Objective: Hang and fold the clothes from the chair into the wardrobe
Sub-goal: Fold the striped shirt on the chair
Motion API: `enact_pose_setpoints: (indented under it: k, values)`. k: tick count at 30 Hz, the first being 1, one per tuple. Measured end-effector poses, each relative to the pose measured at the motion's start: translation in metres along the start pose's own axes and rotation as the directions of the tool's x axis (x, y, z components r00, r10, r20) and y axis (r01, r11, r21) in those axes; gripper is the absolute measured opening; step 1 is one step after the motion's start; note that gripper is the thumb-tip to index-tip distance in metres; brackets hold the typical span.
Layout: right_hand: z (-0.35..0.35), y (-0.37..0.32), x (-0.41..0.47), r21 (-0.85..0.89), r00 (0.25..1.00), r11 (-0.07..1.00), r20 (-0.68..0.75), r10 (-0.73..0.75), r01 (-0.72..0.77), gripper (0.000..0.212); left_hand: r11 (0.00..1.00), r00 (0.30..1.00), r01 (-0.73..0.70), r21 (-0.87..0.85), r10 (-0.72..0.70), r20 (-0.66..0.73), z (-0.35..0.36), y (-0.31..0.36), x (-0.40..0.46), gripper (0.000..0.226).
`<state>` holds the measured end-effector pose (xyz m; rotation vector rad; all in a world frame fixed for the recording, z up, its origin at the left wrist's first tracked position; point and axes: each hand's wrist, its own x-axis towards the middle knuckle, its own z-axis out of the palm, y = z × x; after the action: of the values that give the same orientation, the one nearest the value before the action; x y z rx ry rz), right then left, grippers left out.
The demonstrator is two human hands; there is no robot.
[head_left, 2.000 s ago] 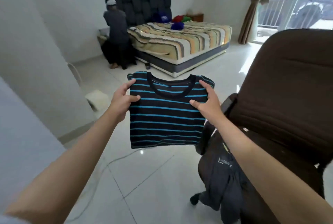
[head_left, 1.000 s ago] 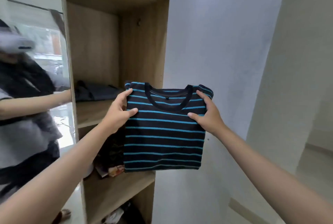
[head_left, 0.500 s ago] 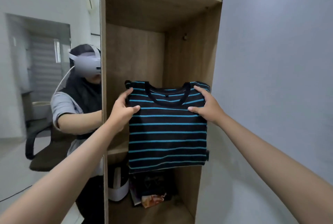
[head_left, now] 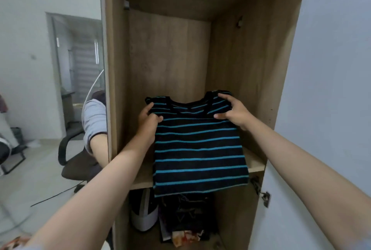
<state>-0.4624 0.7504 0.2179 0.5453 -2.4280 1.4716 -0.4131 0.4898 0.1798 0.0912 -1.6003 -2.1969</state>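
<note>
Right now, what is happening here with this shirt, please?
A person is putting a folded striped shirt into a wooden wardrobe. The left hand and the right hand each grip it near a shoulder, by the collar. Its upper part is over the shelf, while the lower edge hangs past the shelf front. Other items lie in the compartment below.

Mirror (head_left: 50,89) left; white headset (head_left: 143,215), dark clutter (head_left: 188,213) below shelf.
</note>
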Motion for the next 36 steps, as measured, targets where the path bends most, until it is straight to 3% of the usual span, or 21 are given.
enact_pose_setpoints:
  k: [4,7,14,20,23,26,29,33,36]
  values:
    - [0.014,0.032,0.031,0.119,0.996,0.989,0.032,0.083,-0.087,0.08,0.999,0.998,0.054,0.003,-0.054,-0.03,-0.002,-0.014,0.029,0.066]
    - [0.022,0.06,0.053,0.168,0.995,0.981,0.028,0.096,-0.099,0.076,0.994,0.999,0.045,0.098,-0.045,0.0,-0.003,-0.023,0.043,0.067]
    - [0.043,0.104,0.07,0.035,0.983,0.984,0.067,0.172,-0.175,0.075,0.869,0.996,0.084,0.487,-0.075,-0.038,-0.018,-0.055,0.052,0.066]
    - [0.045,0.101,0.059,-0.101,0.971,0.968,0.049,0.235,-0.23,0.072,0.78,1.0,0.005,0.625,-0.019,0.016,-0.018,-0.054,0.053,0.068]
    - [0.048,0.097,0.053,-0.048,0.944,0.955,0.148,0.296,-0.292,0.071,0.737,0.992,0.061,0.673,-0.117,0.039,-0.013,-0.048,0.051,0.059]
    - [0.054,0.096,0.055,0.006,0.934,0.942,0.128,0.333,-0.337,0.065,0.725,0.991,0.083,0.683,-0.131,0.018,-0.008,-0.047,0.048,0.059]
    - [0.059,0.098,0.056,0.093,0.963,0.958,0.043,0.267,-0.27,0.059,0.768,0.998,-0.062,0.638,0.026,0.066,-0.01,-0.053,0.047,0.067]
    - [0.053,0.092,0.059,0.242,0.997,0.969,-0.044,0.064,-0.051,0.058,0.749,0.965,-0.257,0.611,0.228,0.127,-0.014,-0.053,0.057,0.068]
    - [0.046,0.09,0.071,0.293,0.998,0.956,-0.044,0.037,-0.022,0.055,0.758,0.972,-0.232,0.61,0.201,0.121,-0.015,-0.05,0.071,0.068]
